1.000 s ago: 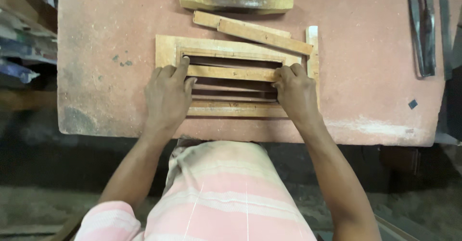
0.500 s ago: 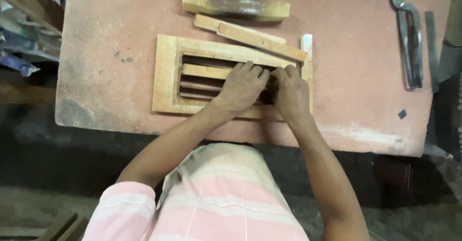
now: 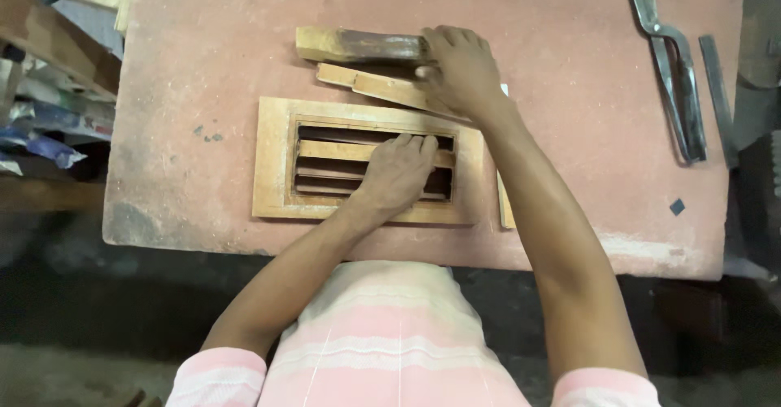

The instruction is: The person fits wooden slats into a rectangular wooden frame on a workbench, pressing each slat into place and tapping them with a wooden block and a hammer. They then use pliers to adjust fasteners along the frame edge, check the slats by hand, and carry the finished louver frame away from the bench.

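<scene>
Louvre frame (image 3: pixel 272 159) flat, long axis left-right.

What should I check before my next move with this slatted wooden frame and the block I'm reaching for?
1. Left hand flat on the slats, steadying the wooden frame: ok.
2. Frame lying flat on the red table, fully supported: ok.
3. Right hand on the end of the wooden block: ok, though whether the fingers have closed on it: cannot tell.
4. Loose strips lie between block and frame and could be knocked: not ok.
5. Metal shears well off to the right, away from both hands: ok.
6. Slats seated firmly in the frame: cannot tell.
</scene>
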Tool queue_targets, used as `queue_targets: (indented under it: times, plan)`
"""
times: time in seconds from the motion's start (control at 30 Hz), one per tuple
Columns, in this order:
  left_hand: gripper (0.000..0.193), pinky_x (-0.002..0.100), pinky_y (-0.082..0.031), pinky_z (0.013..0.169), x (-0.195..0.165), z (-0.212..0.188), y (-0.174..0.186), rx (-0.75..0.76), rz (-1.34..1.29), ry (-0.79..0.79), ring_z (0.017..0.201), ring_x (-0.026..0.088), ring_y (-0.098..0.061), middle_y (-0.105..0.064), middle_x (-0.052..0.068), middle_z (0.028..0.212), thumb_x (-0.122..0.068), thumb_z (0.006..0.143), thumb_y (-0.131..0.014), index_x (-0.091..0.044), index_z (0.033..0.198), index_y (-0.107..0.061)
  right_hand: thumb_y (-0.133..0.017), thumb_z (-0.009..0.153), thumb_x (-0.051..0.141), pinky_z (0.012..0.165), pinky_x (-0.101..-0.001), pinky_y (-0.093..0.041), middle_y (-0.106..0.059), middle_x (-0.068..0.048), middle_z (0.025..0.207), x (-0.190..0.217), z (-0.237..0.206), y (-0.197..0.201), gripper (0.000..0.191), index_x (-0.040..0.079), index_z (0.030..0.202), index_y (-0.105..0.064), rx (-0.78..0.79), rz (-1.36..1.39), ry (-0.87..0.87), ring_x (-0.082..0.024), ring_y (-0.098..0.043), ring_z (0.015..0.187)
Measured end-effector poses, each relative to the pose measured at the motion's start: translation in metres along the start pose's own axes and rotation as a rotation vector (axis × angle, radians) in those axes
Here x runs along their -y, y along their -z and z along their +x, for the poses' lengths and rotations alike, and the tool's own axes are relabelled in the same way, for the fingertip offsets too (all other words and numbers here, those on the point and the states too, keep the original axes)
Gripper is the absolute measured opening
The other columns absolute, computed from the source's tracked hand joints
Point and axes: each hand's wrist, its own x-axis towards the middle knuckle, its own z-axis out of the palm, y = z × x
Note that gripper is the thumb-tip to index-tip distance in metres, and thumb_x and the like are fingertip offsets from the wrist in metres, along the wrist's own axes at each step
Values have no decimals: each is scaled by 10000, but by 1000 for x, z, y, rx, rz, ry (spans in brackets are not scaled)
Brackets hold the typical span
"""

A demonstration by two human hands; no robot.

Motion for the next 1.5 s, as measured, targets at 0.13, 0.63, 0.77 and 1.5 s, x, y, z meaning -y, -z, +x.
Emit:
queue_targets:
  times: [0.13, 0.63, 0.77, 1.5]
  plan:
    - [225, 465, -536, 756, -2, 5, 4, 21, -54, 2, 928, 329, -658, -681, 143, 901, -145, 838, -673, -26, 1009, -588, -796, 858, 376, 926, -547, -469, -645, -142, 1133, -9, 9, -5, 432, 82, 1139, -650, 169, -226, -39, -363, -589, 1106]
    - [245, 458, -548, 741, 0, 11, 1, 65, -71, -24, 919, 332, -666, -686, 154, 882, -164, 842, -701, -24, 1007, -584, -700, 924, 164, 611, -330, -563, -661, -127, 880, 56, -266, 29, 438, -48, 1292, -593, -430, 957, -1032, -166, -661, 675]
    - [231, 486, -534, 681, 0, 13, 3, 115, -71, 5, 901, 332, -668, -692, 149, 865, -157, 831, -698, -26, 987, -590, -751, 867, 146, 720, -306, -567, -725, -166, 1037, 82, -281, 20, 604, -17, 1408, -539, -166, 668, -1065, -172, -672, 822]
    - [167, 467, -541, 705, -3, 13, 6, 170, -35, -29, 908, 307, -676, -704, 123, 887, -137, 863, -648, -58, 1000, -594, -734, 945, 123, 1039, -401, -525, -633, -213, 1420, 13, -275, 47, 674, 54, 1546, -437, -313, 325, -919, -300, -666, 1245]
